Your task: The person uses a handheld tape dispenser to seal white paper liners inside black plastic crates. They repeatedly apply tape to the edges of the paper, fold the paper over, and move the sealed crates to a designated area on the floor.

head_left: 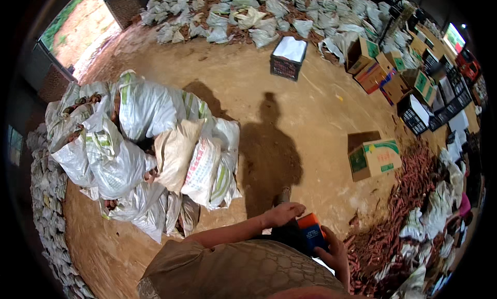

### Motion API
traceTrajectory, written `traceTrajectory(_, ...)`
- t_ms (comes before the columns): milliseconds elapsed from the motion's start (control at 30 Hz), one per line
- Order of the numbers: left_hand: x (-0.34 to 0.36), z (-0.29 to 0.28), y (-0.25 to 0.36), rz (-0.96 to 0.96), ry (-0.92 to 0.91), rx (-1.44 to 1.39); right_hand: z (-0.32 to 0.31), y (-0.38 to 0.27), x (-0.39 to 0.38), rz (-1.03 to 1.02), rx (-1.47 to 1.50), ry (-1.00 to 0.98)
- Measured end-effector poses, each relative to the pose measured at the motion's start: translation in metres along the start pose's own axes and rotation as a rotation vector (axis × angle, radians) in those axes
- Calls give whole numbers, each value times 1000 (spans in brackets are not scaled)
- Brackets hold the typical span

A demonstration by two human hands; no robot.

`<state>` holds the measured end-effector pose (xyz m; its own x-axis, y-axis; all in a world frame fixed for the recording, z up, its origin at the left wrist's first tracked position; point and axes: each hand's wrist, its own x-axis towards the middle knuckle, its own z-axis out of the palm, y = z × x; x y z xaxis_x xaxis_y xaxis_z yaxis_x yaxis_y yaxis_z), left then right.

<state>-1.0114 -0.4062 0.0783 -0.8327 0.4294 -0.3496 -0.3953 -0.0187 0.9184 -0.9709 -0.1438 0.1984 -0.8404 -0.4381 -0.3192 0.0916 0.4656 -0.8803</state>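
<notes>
My right hand (337,253) holds a small flat box (312,236), orange at the top and dark blue below, with its fingers wrapped round the sides. Just left of the box is my left hand (286,214), closed with the fingers curled together. Whether anything small is in those fingers is hidden. Both hands are in front of my body, above my dark trousers and one shoe (283,194).
A heap of full white sacks (150,110) stands to the left. Reddish sweet potatoes (414,180) lie piled at the right near an open carton (382,157). A black crate (286,66) with a white cover sits farther off, before more sacks (248,19).
</notes>
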Motion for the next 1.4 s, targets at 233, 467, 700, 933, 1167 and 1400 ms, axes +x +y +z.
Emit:
traceTrajectory(233, 64, -107, 114, -134, 228, -122, -56, -23, 216, -129, -27, -273)
traceTrajectory(467, 163, -266, 113, -80, 455, -716, -71, -95, 447, -161, 94, -484)
traceTrajectory(700, 272, -435, 132, -156, 568, -658, -67, -134, 668, 14, -92, -544)
traceTrajectory(933, 380, -597, 232, -182, 442, -628, -81, -211, 839, 53, -46, -428)
traceTrajectory(1167, 498, -738, 308, -182, 413, -503, -100, -251, 1002, 94, 183, -327)
traceTrajectory(1400, 629, -858, 338, -295, 435, -457, -126, -231, 1173, 211, 190, -259)
